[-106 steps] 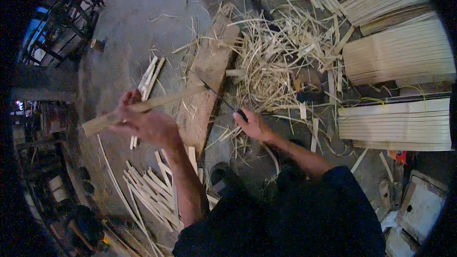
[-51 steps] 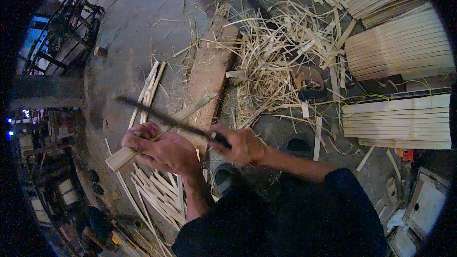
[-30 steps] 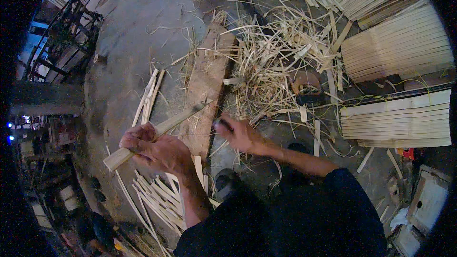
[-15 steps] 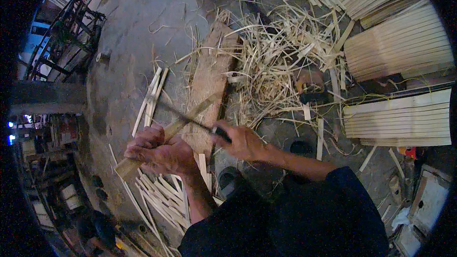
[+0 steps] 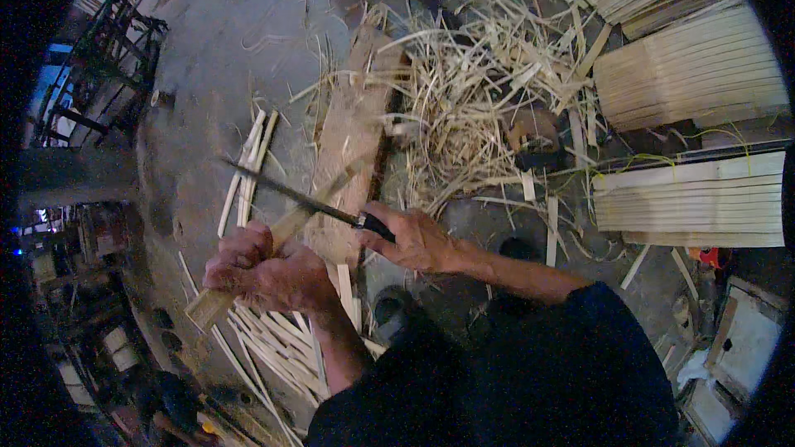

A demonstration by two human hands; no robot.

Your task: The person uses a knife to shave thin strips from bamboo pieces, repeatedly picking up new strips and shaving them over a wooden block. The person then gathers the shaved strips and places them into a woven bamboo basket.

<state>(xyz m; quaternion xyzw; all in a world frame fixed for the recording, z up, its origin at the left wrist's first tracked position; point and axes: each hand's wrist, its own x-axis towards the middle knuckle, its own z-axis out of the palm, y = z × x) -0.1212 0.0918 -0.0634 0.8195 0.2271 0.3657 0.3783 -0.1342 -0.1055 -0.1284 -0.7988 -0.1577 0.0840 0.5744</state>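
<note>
"What sort of floor is it?"

"Grey and bare-looking toward the far left, a dull concrete-like floor (image 5: 240, 16), with a dark frame of bars (image 5: 103, 74) standing at its left edge."

"And moving right from there?"

"The slat (image 5: 291, 230) comes first. It's flat, straight and narrow, a pale yellowish tan, with a squared near end jutting out at the lower left. It slants up and to the right, and its far end is blurred."

"Who has it?"

"The left hand (image 5: 269, 277), clenched firmly around it near that squared end. Just below lie loose pale strips (image 5: 277, 348), thinner than the slat and roughly side by side."

"Something dark crosses it."

"A knife (image 5: 290, 193), long and thin in the blade, black at the handle. The blade passes over the slat; I can't tell whether the two touch."

"What's behind?"

"A thick brown plank (image 5: 352, 128), lying lengthwise, with the slat's far end above it. I can't say if it rests there."

"The right hand (image 5: 418, 240)?"

"Wrapped around the knife's handle. Beyond it is a tangled heap of curly shavings (image 5: 472, 99), and at the far right, neat stacks of pale slats (image 5: 687, 203)."
</note>
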